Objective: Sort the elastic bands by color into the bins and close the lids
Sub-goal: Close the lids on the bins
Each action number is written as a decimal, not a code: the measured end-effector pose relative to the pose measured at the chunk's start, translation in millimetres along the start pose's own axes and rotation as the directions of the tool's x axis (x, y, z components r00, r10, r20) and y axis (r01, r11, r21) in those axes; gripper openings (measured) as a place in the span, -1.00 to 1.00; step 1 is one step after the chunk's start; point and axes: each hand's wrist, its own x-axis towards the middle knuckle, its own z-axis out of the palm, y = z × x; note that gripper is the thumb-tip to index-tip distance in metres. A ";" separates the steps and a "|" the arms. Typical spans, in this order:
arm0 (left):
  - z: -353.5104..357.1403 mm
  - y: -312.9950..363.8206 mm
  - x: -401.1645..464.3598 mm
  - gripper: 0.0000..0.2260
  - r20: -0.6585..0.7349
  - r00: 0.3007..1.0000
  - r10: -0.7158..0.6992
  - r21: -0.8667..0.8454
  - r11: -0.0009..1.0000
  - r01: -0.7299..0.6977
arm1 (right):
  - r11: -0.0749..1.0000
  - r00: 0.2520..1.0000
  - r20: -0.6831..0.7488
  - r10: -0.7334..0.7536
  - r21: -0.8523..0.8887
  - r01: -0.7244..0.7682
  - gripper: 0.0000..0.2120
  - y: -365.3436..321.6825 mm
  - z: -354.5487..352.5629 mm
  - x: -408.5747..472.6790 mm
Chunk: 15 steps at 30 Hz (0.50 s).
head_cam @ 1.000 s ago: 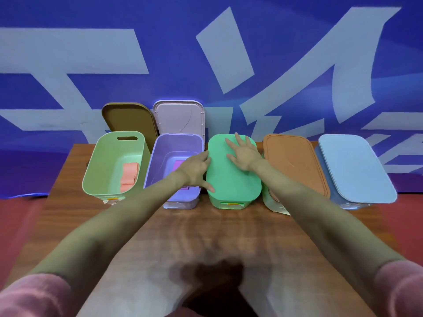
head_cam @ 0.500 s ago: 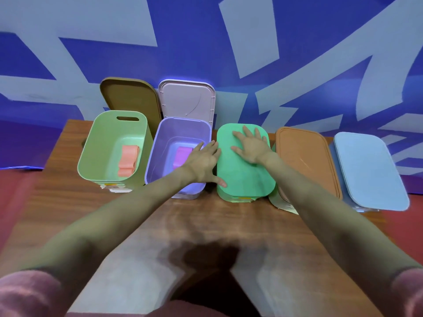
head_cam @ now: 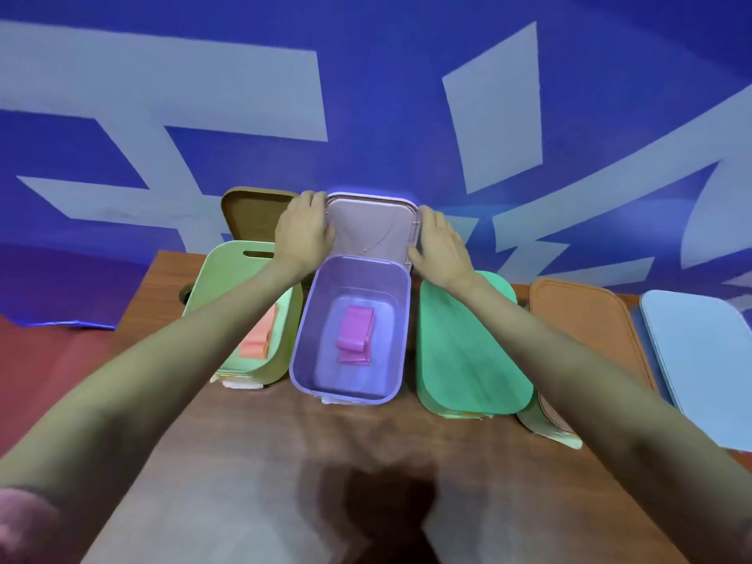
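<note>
Elastic bands are already sorted: a folded magenta elastic band (head_cam: 355,333) lies on the floor of the open lilac plastic bin (head_cam: 321,319), and a folded salmon-pink elastic band (head_cam: 260,339) lies in the open pale green plastic bin (head_cam: 219,278) to its left, partly hidden by the left forearm.

From the head view, both hands are at the upright lilac lid (head_cam: 368,225), which stands behind its bin at the far edge of the brown wooden table (head_cam: 244,462). The left hand (head_cam: 303,232) has its fingers wrapped over the lid's left edge; the right hand (head_cam: 439,246) lies against the right edge with its fingers nearly straight (a flat steadying touch, by my reading, not a clasp). Taking the lid by both sides likely keeps it square as it comes down onto the rim.

A brown lid (head_cam: 248,213) stands just left of the lilac one, touching or nearly touching the left hand, so there is little room on that side. To the right, the mint green closed bin (head_cam: 468,343), the orange-lidded bin (head_cam: 586,327) and the pale blue-lidded bin (head_cam: 700,360) sit close together along the far edge toward the right corner. The near half of the table offers open room for the arms.
</note>
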 end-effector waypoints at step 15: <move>-5.4 -6.0 -9.2 -0.70 -0.035 0.996 0.083 0.031 0.996 -0.082 | 0.993 0.989 -0.141 -0.032 0.112 0.048 -0.85 -4.6 -4.5 -10.5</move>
